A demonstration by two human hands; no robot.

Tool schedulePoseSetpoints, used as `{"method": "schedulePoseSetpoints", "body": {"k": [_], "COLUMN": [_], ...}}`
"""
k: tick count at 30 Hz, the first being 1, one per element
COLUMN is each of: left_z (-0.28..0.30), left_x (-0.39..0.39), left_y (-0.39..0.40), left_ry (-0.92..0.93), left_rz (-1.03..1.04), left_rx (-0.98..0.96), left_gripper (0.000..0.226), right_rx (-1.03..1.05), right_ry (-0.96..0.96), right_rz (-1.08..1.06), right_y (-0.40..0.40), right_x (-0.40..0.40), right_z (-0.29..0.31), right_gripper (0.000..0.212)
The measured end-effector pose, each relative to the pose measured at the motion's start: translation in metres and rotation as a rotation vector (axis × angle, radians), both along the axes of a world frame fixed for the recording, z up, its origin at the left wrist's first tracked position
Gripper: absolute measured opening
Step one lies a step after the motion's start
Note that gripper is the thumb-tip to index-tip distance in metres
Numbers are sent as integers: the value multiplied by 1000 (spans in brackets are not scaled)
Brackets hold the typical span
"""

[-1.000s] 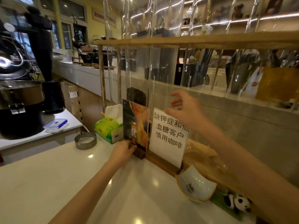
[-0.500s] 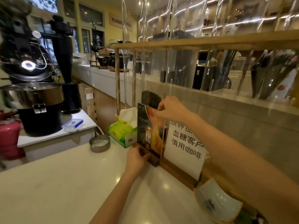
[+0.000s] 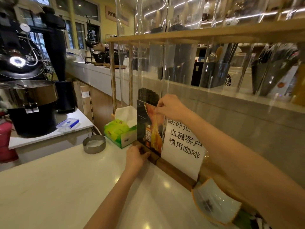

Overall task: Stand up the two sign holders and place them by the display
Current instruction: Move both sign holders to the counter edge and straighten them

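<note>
Two sign holders stand upright side by side on the white counter (image 3: 66,187), against the clear-paneled wooden display (image 3: 181,37). The left sign holder (image 3: 146,129) shows a dark poster with a bottle on a wooden base. To its right, the other sign holder (image 3: 183,146) carries a white sheet with black Chinese characters. My left hand (image 3: 136,157) grips the wooden base of the poster holder. Its top edge is pinched by my right hand (image 3: 170,107), whose forearm covers part of the white sign.
A green tissue box (image 3: 118,131) sits just left of the signs, a round metal tin (image 3: 94,143) beside it. A white ceramic dish (image 3: 214,204) lies at the right. A black roasting machine (image 3: 28,90) and lidded plastic box (image 3: 67,123) stand on a lower table.
My right hand moved from in front of the white sign to the top edge of the poster holder and pinched it. The camera shifted left and closer. My left hand stayed on the base.
</note>
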State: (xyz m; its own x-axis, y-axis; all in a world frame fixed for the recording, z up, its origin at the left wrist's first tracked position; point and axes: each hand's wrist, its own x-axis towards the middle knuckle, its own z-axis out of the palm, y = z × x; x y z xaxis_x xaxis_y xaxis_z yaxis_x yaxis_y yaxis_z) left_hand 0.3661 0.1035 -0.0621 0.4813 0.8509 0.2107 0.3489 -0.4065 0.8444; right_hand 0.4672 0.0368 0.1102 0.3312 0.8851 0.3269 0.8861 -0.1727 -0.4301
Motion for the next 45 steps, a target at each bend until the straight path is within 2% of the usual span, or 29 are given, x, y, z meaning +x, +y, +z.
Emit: {"method": "schedulePoseSetpoints", "body": {"k": [9,16,20,23,25,30,36,45], "left_z": [-5,-1,2,4,6,5,5,-3], "left_x": [9,7,6,4,1,-12,-17,-18], "left_y": [5,1,-6,-16,-24,-48,-72,-90], "left_ry": [-38,37,124,173,211,260,319,342], "left_rz": [0,-13,-50,-110,-149,-208,-292,-335], "left_rx": [-52,16,134,226,277,424,448,456], "left_gripper": [5,13,17,22,23,26,31,33], "right_rx": [5,-6,-59,-88,-74,-39,-50,110], "right_ry": [14,4,-65,-176,-202,-95,-102,-150], "right_rz": [-31,-54,-61,-66,-85,-103,-119,-131], "right_y": [4,3,-2,-11,-22,-56,-82,-82], "right_x": [4,2,-3,-3,-1,8,6,1], "right_z": [0,1,5,12,16,17,7,-7], "right_gripper": [17,19,24,39,41,27,25,17]}}
